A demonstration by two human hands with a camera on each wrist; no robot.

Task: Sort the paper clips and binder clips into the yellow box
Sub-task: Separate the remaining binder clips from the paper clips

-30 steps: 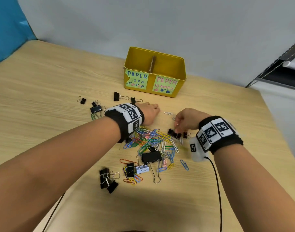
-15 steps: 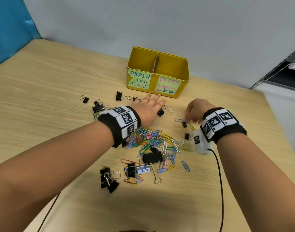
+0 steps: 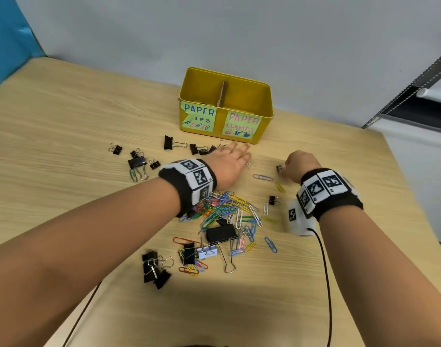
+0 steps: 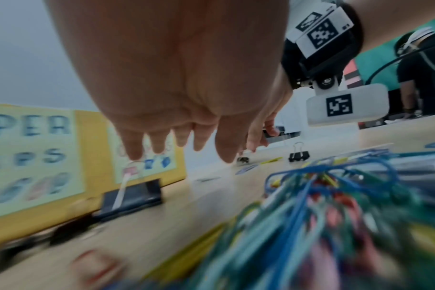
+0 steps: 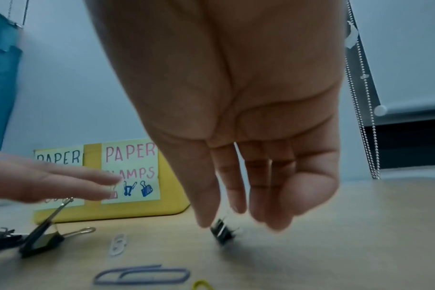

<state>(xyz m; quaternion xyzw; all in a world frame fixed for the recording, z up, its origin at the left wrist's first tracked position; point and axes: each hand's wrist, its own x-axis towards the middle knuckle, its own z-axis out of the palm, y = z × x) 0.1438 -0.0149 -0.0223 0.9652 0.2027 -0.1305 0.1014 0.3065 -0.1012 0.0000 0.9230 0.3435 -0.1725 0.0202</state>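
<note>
The yellow box stands at the back of the table, labelled for paper clips on the left half and paper clamps on the right. My right hand is in front of it, thumb and forefinger pinching a small black binder clip just above the wood. My left hand stretches flat, fingers straight, towards the box front, over black binder clips and holding nothing. A tangle of coloured paper clips lies behind both wrists.
More binder clips lie scattered: a large one in the pile, a cluster at the near left, several at the far left. Loose paper clips lie under the right hand. A black cable trails right.
My right hand left the pile and moved forward towards the box with the small binder clip. My left hand slid forward and spread its fingers near the box front.
</note>
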